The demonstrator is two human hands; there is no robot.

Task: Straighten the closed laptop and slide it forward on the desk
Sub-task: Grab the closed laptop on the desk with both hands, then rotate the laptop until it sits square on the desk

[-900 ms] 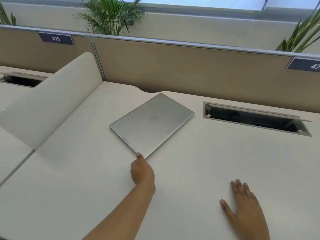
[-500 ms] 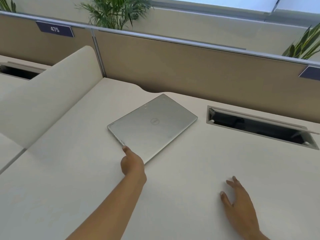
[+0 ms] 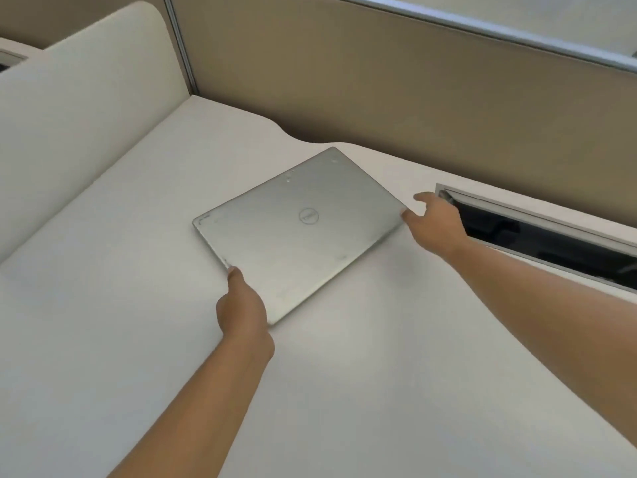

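The closed silver laptop (image 3: 296, 232) lies flat on the white desk (image 3: 379, 391), skewed, one corner pointing toward the tan partition (image 3: 379, 91). The left hand (image 3: 243, 308) presses against its near-left edge, fingers curled; whether any reach underneath is hard to tell. The right hand (image 3: 436, 222) touches the right corner with fingers spread, just beside the open cable tray (image 3: 537, 236). Straightening looks barely begun, and the forward slide remains.

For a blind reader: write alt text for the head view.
A closed silver laptop lies skewed on a pale desk, the left hand at its near corner and the right hand at its right corner. An open cable slot sits to the right.
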